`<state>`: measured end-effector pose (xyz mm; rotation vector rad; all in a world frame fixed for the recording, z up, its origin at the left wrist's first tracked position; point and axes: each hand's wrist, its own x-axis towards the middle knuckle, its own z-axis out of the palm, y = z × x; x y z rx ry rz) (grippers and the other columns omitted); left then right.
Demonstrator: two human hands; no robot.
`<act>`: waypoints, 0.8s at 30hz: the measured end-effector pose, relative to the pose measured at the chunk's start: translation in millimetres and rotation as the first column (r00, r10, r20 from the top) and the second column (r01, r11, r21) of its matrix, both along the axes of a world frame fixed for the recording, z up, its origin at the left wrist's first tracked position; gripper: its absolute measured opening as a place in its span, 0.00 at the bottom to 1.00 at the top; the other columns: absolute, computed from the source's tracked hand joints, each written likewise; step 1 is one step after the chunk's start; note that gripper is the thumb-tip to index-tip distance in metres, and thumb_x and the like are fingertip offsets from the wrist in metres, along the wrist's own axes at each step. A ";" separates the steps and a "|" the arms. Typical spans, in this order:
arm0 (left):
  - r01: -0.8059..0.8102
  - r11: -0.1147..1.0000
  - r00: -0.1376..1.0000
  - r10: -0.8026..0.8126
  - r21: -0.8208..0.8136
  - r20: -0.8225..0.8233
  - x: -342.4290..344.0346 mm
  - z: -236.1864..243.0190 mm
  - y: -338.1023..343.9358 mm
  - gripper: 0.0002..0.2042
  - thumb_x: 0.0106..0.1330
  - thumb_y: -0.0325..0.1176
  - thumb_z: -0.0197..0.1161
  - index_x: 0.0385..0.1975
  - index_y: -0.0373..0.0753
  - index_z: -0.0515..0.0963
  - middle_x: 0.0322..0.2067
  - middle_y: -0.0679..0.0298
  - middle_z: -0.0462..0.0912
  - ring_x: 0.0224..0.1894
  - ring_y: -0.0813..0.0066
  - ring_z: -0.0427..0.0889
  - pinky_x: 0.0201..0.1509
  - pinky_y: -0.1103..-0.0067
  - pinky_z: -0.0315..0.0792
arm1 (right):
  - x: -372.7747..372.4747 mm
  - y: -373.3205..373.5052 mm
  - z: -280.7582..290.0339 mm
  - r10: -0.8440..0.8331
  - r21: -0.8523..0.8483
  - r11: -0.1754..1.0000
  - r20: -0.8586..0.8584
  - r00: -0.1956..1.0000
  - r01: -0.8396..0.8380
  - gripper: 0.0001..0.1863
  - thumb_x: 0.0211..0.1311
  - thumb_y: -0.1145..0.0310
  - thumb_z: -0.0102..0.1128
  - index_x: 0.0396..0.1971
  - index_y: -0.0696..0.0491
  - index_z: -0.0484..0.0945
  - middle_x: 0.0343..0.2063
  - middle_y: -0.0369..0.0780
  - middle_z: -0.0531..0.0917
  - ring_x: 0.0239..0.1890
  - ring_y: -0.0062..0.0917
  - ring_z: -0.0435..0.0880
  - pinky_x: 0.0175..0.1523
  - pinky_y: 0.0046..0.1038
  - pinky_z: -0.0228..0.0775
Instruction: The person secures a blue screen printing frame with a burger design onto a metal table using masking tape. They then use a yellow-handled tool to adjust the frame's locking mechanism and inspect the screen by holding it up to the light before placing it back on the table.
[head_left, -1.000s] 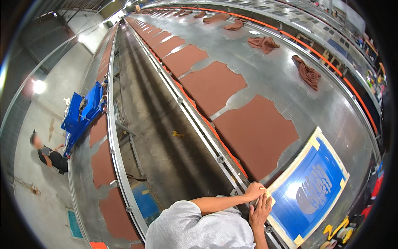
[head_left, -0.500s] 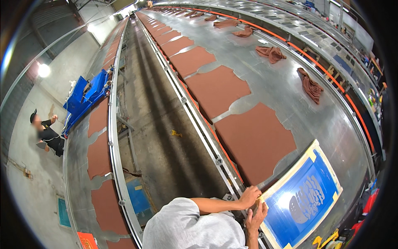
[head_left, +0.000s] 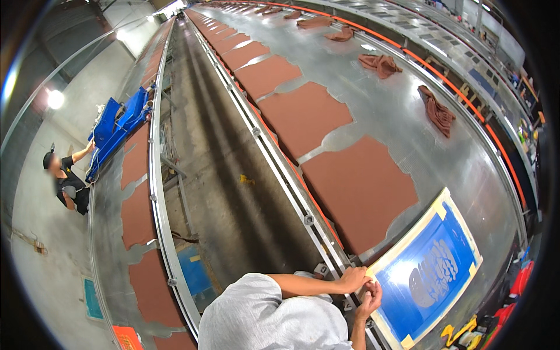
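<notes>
A screen-printing frame (head_left: 394,318) with a cream border, a blue face and a greyish pattern lies tilted across the near right end of the long metal table. My left hand (head_left: 353,280) is at its left corner, fingers bent together beside the yellowish tape there. Just below it, my right hand (head_left: 368,300) has its fingers curled in toward the same corner. Both hands' fingertips meet closely, and what they pinch is too small to make out. Beyond the frame, a brown fabric panel (head_left: 361,192) lies flat on the table.
More brown panels (head_left: 306,119) run away in a row, with crumpled brown cloths (head_left: 437,111) along the right side. A metal rail (head_left: 280,181) edges my table. Across the aisle, a co-worker (head_left: 73,181) stands by a blue machine (head_left: 122,128). Yellow and red items (head_left: 466,332) sit lower right.
My right hand has risen slightly and drawn its fingers in toward the left hand at the frame's corner. Across the aisle, the co-worker has reached an arm to the blue machine.
</notes>
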<state>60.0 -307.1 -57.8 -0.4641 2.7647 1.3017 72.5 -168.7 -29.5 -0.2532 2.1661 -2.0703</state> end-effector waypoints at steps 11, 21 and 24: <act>0.167 0.956 0.971 -0.202 0.239 0.128 -29.9 27.9 -43.4 0.20 0.63 0.48 0.64 0.31 0.32 0.80 0.26 0.48 0.82 0.30 0.55 0.82 0.35 0.67 0.73 | -19.7 1.1 15.1 -0.090 -0.144 0.983 0.166 0.982 0.114 0.22 0.61 0.77 0.50 0.57 0.62 0.69 0.46 0.46 0.81 0.51 0.31 0.79 0.61 0.32 0.67; 0.412 0.873 0.896 -0.440 -0.260 -0.058 -21.3 41.8 -51.2 0.06 0.63 0.31 0.56 0.33 0.37 0.78 0.23 0.52 0.82 0.30 0.57 0.84 0.33 0.63 0.72 | -18.7 -48.1 60.1 0.267 0.823 0.567 -0.193 0.944 0.008 0.35 0.56 0.68 0.60 0.64 0.61 0.60 0.60 0.52 0.68 0.65 0.46 0.62 0.58 0.45 0.63; 0.412 0.774 0.840 -0.527 -0.482 -0.128 -10.6 69.6 -51.4 0.05 0.63 0.33 0.58 0.33 0.40 0.78 0.26 0.59 0.80 0.34 0.61 0.77 0.39 0.63 0.63 | -28.9 -34.2 71.8 0.351 0.796 0.592 -0.115 0.929 -0.125 0.32 0.60 0.67 0.58 0.64 0.60 0.61 0.61 0.53 0.67 0.66 0.47 0.61 0.60 0.46 0.61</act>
